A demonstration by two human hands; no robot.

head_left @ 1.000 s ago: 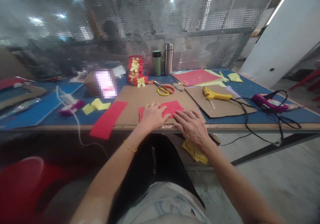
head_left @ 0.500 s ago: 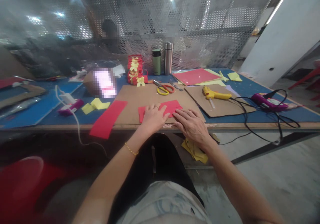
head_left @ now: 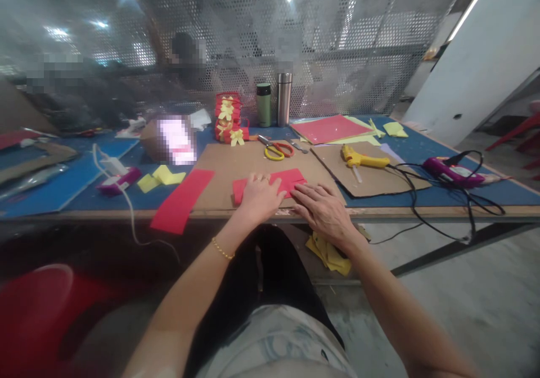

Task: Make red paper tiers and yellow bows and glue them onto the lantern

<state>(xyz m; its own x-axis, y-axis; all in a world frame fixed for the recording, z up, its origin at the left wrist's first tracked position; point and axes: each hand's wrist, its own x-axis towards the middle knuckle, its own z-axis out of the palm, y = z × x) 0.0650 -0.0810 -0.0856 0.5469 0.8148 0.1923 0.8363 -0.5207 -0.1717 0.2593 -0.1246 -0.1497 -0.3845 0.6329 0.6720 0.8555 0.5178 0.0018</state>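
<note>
A folded piece of red paper (head_left: pixel 288 180) lies on a brown cardboard sheet (head_left: pixel 219 161) at the table's front edge. My left hand (head_left: pixel 260 199) rests flat over its left and middle part, fingers stretched forward. On its right end lies my right hand (head_left: pixel 323 206), palm down with fingers extended and pointing left. Both hands press on the paper rather than grip it, and they hide part of its near edge. To the left, a long red paper strip (head_left: pixel 183 201) hangs partly over the table edge.
Scissors (head_left: pixel 276 148) lie behind the hands. A yellow glue gun (head_left: pixel 365 158) rests on cardboard at right, its black cable running to a purple power strip (head_left: pixel 451 172). Two bottles, a green one (head_left: pixel 264 105) and a steel one (head_left: pixel 284 99), stand behind near red-yellow paper crafts (head_left: pixel 228 119).
Both hands stay on the red paper in nearly the same pose. The paper's left end is raised very slightly; nothing else has visibly moved.
</note>
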